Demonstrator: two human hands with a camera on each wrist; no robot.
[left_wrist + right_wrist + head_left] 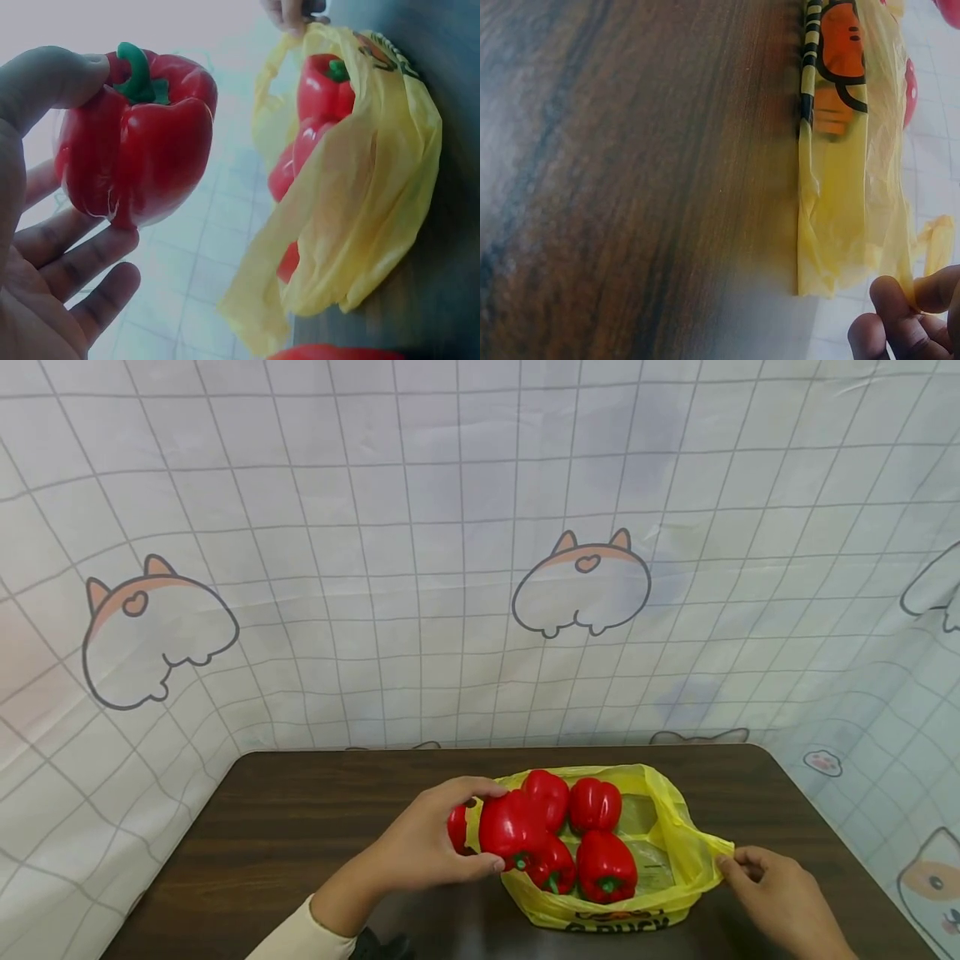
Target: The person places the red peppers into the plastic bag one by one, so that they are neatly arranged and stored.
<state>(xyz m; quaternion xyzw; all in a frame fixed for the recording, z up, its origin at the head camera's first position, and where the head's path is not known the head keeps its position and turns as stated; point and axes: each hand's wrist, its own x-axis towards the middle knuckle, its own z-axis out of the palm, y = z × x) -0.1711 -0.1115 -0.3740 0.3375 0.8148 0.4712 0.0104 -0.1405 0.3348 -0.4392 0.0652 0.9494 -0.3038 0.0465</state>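
My left hand point(416, 843) grips a glossy red bell pepper point(508, 828) between thumb and fingers, over the left side of a yellow plastic bag point(681, 847). Seen from the left wrist, this bell pepper point(150, 150) shows its green stem beside the thumb, apart from the bag point(390, 180). Inside the wide-mouthed bag lie several more red bell peppers point(595, 805). Another red pepper point(456, 828) shows left of the bag, mostly hidden behind my left hand. At the right end, my right hand point(783, 893) pinches the bag's handle between thumb and fingers.
A dark brown wood-grain table point(300, 835) lies under everything. Behind it hangs a white grid-patterned cloth point(420, 568) with cartoon animals, reaching round both sides. Some small dark thing point(381, 945) sits by my left wrist at the near edge of view.
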